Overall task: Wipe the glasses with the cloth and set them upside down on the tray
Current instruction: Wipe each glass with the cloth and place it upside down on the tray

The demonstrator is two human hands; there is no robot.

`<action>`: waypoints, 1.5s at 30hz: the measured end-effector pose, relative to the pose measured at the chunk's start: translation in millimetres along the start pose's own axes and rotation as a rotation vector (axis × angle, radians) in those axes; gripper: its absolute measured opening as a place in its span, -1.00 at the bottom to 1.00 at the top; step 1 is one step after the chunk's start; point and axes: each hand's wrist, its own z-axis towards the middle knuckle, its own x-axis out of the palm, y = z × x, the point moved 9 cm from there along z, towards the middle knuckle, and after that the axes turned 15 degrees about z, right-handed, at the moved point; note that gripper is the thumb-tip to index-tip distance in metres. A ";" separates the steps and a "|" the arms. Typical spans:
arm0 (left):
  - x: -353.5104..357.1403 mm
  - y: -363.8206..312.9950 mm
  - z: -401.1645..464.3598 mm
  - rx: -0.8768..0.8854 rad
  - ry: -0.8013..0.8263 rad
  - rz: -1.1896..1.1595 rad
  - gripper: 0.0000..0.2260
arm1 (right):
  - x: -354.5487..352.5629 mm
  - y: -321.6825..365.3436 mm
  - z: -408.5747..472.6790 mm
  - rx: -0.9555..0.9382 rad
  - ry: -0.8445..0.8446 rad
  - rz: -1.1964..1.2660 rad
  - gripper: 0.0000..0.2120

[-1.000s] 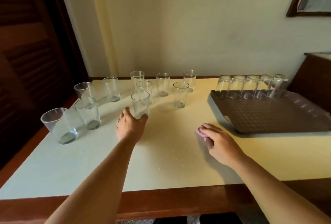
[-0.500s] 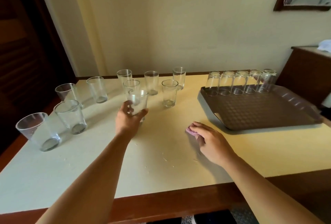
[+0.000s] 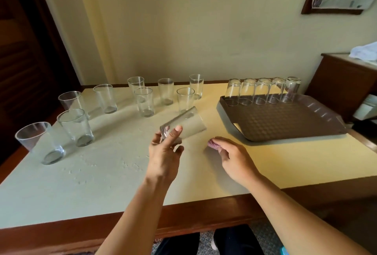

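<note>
The left hand [image 3: 163, 159] is gripping a tilted glass [image 3: 183, 127] in curled fingers [image 3: 175, 132] just left of the tray [image 3: 285, 124], while the right hand [image 3: 232, 157] is pinching the pink cloth [image 3: 212, 144] on the surface [image 3: 102, 173] — wiping looks about to begin. Five glasses [image 3: 263, 91] are standing upside down along the tray's far edge — nine upright ones [image 3: 145, 102] are waiting left of it, so roughly a third seems done.

Both bare forearms reach forward. The left hand [image 3: 165, 152] is raised, thumb and fingers pinching a tilted glass [image 3: 183, 125]. The right hand [image 3: 234, 159] curls over a cloth [image 3: 212, 144].
</note>
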 end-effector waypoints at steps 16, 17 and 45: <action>19.7 14.8 -50.2 -0.321 0.117 -0.146 -0.57 | 4.1 14.1 -15.4 -0.138 0.016 -0.160 -0.66; 17.6 12.9 -50.9 -0.299 0.114 -0.098 -0.66 | 4.1 13.9 -15.4 -0.137 0.013 -0.164 -0.66; 96.0 -31.6 -65.2 0.143 0.273 0.134 -0.52 | -35.6 152.6 -47.7 -0.339 -0.264 0.525 -0.59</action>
